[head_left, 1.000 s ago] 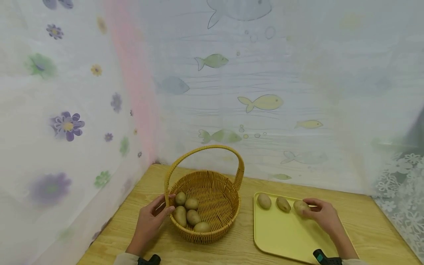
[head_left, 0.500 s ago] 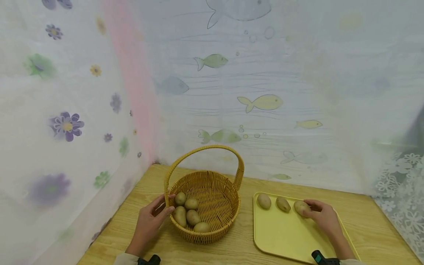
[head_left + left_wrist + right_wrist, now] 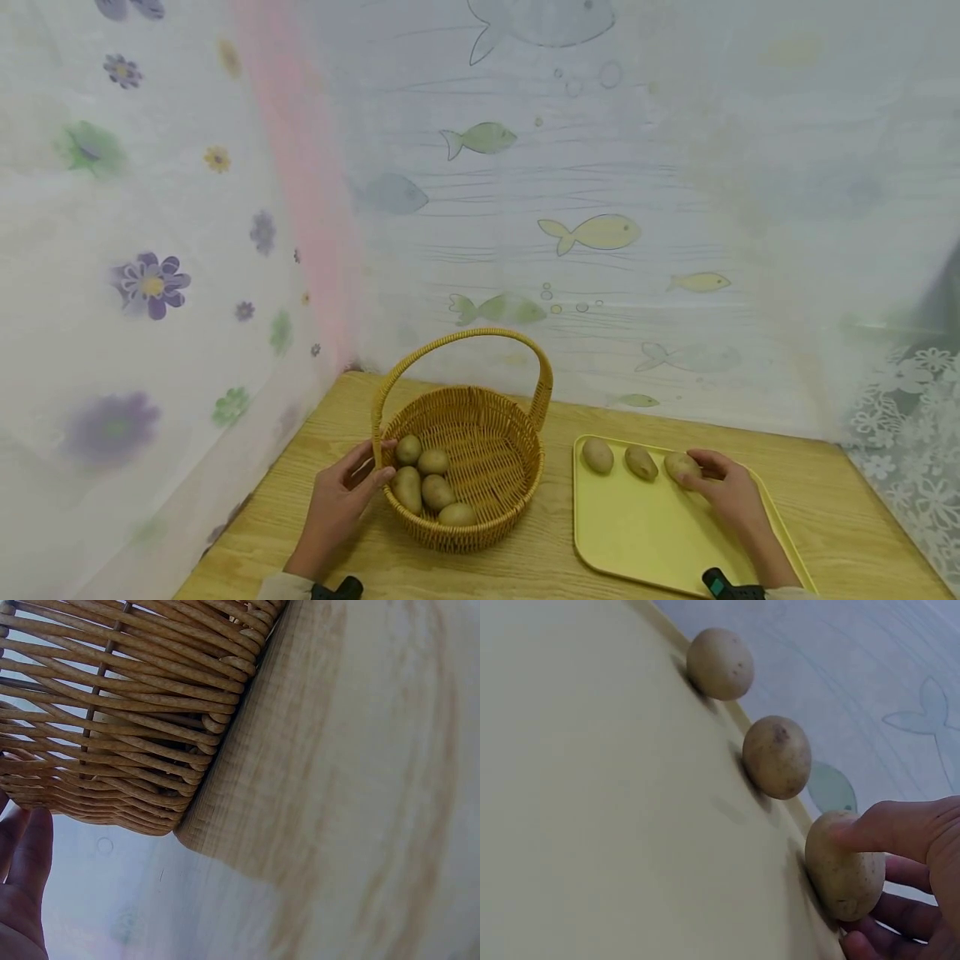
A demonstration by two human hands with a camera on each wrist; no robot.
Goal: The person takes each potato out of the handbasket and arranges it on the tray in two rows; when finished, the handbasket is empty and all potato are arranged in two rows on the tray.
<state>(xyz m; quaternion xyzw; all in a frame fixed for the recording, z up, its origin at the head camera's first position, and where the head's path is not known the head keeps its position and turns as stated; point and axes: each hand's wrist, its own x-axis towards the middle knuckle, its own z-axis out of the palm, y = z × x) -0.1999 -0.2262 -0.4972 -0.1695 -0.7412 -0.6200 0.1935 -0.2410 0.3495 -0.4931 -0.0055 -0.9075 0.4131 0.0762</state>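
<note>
A yellow wicker basket [image 3: 491,454] with a tall arched handle stands upright on the table, several potatoes [image 3: 433,461] gathered in its left side. My left hand [image 3: 339,500] grips the basket's left rim at the foot of the handle, thumb in front and fingers behind. The left wrist view shows its fingers at the wicker wall [image 3: 127,712]. On the yellow tray [image 3: 645,533], three potatoes line the far edge. My right hand [image 3: 733,493] holds the rightmost potato [image 3: 844,870] between thumb and fingers, low at the tray's surface. The middle potato [image 3: 778,757] and left potato [image 3: 720,664] sit apart from it.
The wooden table [image 3: 540,558] shows between basket and tray. Behind it hangs a pale sheet with printed fish [image 3: 592,232], and a flowered sheet [image 3: 153,283] closes off the left side. White lace [image 3: 918,417] hangs at the far right.
The right wrist has shifted slightly left, its hand staying at the rightmost potato. The left hand, basket and other potatoes look unmoved.
</note>
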